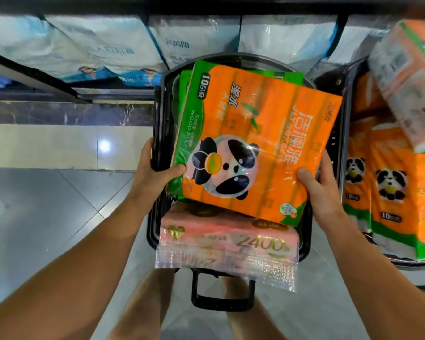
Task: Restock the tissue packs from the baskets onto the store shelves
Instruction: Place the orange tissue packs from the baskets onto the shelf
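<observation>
A person restocking tissue stands over a black basket [158, 123] on a tiled floor [47, 197], both bare hands on an orange pack [258, 143] printed with a panda. At far left, white and blue bagged goods [88, 50] fill the low shelf [59, 93] ahead. The left hand [155, 173] holds the pack's near left corner, thumb curled onto the printed face; its fingers are hidden behind the pack, beside the basket's left wall. The pack sits tilted above the basket's middle, its long axis running from the near left corner up and away to the far right, the face turned toward the camera. A green edge of another pack [182, 99] shows just behind it, and a pink pack [228, 244] marked 2400 lies beneath it at the basket's near end, overhanging the rim above the handle [221, 303]. The right hand [322, 185] grips the near right edge, thumb pressed on the face, fingers wrapped behind. Both hands hold the near, lower end, so most of the pack lies beyond the grip, toward the shelf; neither hand looks nearer than the other. A lift would likely carry that far end forward and up first. At right, a second basket [351, 77] holds more panda packs [388, 190], with one blurred pack [407, 77] leaning over them.
</observation>
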Demonstrator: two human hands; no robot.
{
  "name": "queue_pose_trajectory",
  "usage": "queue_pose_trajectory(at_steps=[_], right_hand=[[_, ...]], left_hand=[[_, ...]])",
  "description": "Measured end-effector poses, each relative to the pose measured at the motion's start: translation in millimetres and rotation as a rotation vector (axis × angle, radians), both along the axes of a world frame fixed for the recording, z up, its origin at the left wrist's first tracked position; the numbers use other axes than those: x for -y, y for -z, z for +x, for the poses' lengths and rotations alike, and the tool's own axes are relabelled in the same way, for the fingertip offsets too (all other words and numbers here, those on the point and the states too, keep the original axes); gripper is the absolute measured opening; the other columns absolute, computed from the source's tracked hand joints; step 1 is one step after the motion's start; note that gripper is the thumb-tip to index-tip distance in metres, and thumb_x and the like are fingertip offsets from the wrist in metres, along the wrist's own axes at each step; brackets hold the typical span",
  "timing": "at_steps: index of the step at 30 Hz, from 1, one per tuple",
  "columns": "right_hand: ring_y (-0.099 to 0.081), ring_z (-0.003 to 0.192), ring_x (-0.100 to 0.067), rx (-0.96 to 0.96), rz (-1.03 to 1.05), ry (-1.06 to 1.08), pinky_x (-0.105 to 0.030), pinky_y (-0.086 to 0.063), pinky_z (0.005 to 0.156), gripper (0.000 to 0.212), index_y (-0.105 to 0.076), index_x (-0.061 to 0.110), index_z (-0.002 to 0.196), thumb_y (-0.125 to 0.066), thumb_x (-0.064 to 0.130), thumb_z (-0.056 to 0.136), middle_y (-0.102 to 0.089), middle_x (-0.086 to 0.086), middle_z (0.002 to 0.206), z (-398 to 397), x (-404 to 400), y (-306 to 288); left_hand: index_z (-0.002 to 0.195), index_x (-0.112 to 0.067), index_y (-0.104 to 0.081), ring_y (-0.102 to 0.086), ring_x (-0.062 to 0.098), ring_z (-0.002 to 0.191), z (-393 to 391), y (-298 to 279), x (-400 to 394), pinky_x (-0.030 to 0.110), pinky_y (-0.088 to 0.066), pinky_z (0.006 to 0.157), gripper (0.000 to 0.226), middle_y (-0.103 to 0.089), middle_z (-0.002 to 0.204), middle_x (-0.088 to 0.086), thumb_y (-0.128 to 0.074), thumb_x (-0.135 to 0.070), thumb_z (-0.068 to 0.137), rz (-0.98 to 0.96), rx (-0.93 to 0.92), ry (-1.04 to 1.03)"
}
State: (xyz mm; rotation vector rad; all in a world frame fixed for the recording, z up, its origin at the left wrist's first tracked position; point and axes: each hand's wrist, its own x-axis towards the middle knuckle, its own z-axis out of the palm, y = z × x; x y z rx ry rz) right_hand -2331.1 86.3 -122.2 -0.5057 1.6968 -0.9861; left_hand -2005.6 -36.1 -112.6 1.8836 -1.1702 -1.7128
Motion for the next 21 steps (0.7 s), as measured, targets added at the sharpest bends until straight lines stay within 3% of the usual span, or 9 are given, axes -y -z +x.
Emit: queue_pose_trajectory(at_steps=[5,9,11,13,15,17,19,21], right_hand=[[-0.055,0.128,-0.013,-0.022,0.054,-0.049,-0.039,-0.052,0.096,0.090,-0.028,0.046,0.150,-0.073,0.056,0.073,-0.050,0.010,0.145,-3,0,3],[-0.052,0.131,-0.013,-0.107,0.085,-0.041,-0.038,-0.053,0.099,0.088,-0.023,0.040,0.154,-0.073,0.052,0.082,-0.044,0.010,0.150,-2,6,-1],[-0.045,0.136,-0.013,-0.260,0.151,0.020,-0.044,-0.047,0.106,0.094,-0.024,0.038,0.153,-0.074,0.061,0.076,-0.039,0.012,0.151,3,9,-6],[-0.042,0.137,-0.014,-0.414,0.196,0.046,-0.045,-0.043,0.109,0.097,-0.030,0.034,0.151,-0.071,0.070,0.072,-0.040,0.008,0.151,9,8,-14],[-0.055,0.122,-0.013,-0.415,0.193,0.059,-0.034,-0.049,0.098,0.068,-0.047,0.031,0.139,-0.068,0.058,0.081,-0.057,0.004,0.131,19,6,-25],[-0.064,0.098,-0.008,-0.347,0.195,0.011,-0.029,-0.052,0.082,0.034,-0.058,0.034,0.120,-0.066,0.045,0.089,-0.066,0.013,0.104,30,5,-33],[-0.066,0.093,-0.009,-0.338,0.190,-0.031,-0.039,-0.055,0.085,0.035,-0.062,0.036,0.115,-0.067,0.048,0.083,-0.069,0.013,0.101,34,6,-38],[-0.067,0.098,-0.012,-0.300,0.193,-0.025,-0.041,-0.055,0.088,0.038,-0.062,0.040,0.114,-0.068,0.049,0.078,-0.069,0.011,0.105,33,9,-48]], left_hand=[[0.107,-0.072,-0.041,-0.061,0.011,0.117,2,2,-13,0.043,-0.048,0.103,0.069,-0.062,0.124,-0.015,-0.079,-0.043,0.057,-0.006,-0.001,-0.006],[0.116,-0.059,-0.047,-0.061,0.016,0.115,-1,-3,-8,0.047,-0.050,0.101,0.065,-0.064,0.121,-0.009,-0.079,-0.043,0.062,-0.029,0.056,0.022],[0.122,-0.050,-0.049,-0.050,0.018,0.125,-5,-11,-7,0.037,-0.042,0.105,0.064,-0.053,0.124,-0.013,-0.079,-0.041,0.067,-0.064,0.139,0.059],[0.141,-0.033,-0.042,-0.036,0.019,0.133,-6,-18,-4,0.027,-0.029,0.103,0.083,-0.040,0.134,-0.003,-0.076,-0.046,0.066,-0.100,0.303,0.135],[0.144,-0.029,-0.040,-0.037,0.019,0.133,-9,-26,0,0.031,-0.030,0.107,0.095,-0.041,0.141,0.002,-0.073,-0.060,0.060,-0.121,0.394,0.254],[0.131,-0.037,-0.054,-0.053,0.020,0.121,-9,-24,3,0.042,-0.044,0.105,0.078,-0.058,0.128,0.000,-0.069,-0.072,0.063,-0.097,0.347,0.339],[0.126,-0.041,-0.057,-0.064,0.016,0.105,-15,-32,0,0.040,-0.053,0.094,0.052,-0.068,0.113,-0.006,-0.069,-0.053,0.077,-0.076,0.262,0.351],[0.137,-0.038,-0.050,-0.064,0.012,0.103,-23,-45,-4,0.035,-0.053,0.092,0.054,-0.067,0.115,-0.010,-0.069,-0.032,0.087,-0.083,0.203,0.315]])
